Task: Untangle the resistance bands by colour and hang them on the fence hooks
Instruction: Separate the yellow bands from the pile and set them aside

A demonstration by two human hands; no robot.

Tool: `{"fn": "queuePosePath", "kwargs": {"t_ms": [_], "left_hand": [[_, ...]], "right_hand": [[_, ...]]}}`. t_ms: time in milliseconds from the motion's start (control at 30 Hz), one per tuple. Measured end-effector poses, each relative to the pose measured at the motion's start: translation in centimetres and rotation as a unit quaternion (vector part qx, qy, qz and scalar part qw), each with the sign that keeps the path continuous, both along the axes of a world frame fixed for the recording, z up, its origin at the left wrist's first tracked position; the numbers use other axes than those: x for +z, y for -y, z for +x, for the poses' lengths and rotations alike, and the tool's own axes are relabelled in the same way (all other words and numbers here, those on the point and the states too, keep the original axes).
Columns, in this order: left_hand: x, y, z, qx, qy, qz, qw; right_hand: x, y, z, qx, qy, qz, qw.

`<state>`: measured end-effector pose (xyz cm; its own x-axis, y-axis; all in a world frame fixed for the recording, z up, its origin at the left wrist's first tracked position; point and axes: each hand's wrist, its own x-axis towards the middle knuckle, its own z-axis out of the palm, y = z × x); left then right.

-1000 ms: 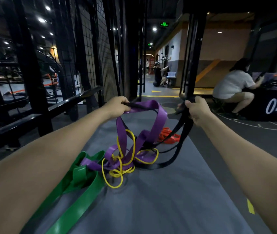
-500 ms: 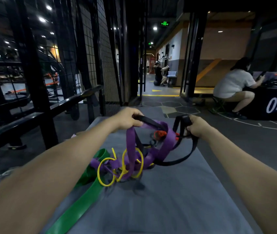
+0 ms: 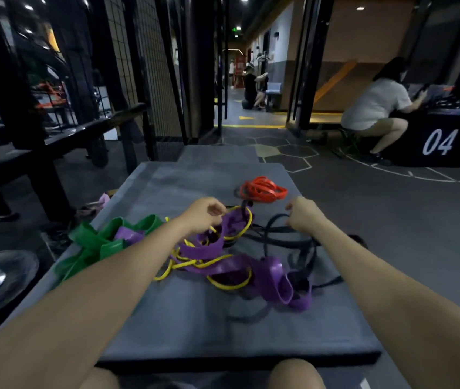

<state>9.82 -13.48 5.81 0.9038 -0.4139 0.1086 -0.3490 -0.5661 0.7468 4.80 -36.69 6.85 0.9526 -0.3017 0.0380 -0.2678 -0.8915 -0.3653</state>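
Since the earlier frames the whole tangle has come down from chest height and now lies spread on the grey mat (image 3: 195, 327), with both hands lowered onto it.

Largest first. The green band (image 3: 97, 245) is wide and flat, bunched at the mat's left edge, and looks the heaviest; it should lift by any fold. The purple band (image 3: 273, 273) is broad and floppy and weaves through the middle, so it will likely drag the others if pulled. The black band (image 3: 287, 240) is narrower and loops on the right; the right hand (image 3: 303, 216) has its fingers curled round one loop. The yellow band (image 3: 234, 237) is thin and stretchy, threaded through the purple; the left hand (image 3: 205, 214) pinches it at the top of an arc. The red bands (image 3: 264, 190) lie apart at the far end, seemingly free already.

All look like soft rubber, grippy rather than slippery. Hold at a free loop.
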Motion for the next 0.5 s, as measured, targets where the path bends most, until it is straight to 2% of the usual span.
{"fn": "queuePosePath", "kwargs": {"t_ms": [100,267,400,500], "left_hand": [[-1.5,-3.2,1.1,0.078,0.03,0.039,0.996],[-4.5,-8.6,2.4,0.106,0.027,0.141,0.984],[-6.3,-11.3,2.7,0.109,0.027,0.196,0.974],[-7.7,-12.2,2.7,0.109,0.008,0.211,0.971]], "right_hand": [[-0.6,-4.5,1.7,0.109,0.017,0.012,0.994],[-3.0,-11.3,3.2,0.23,-0.034,-0.009,0.973],[-6.0,-14.4,4.2,0.275,-0.087,-0.014,0.958],[-8.7,-14.6,4.4,0.268,-0.125,-0.036,0.954]]}}
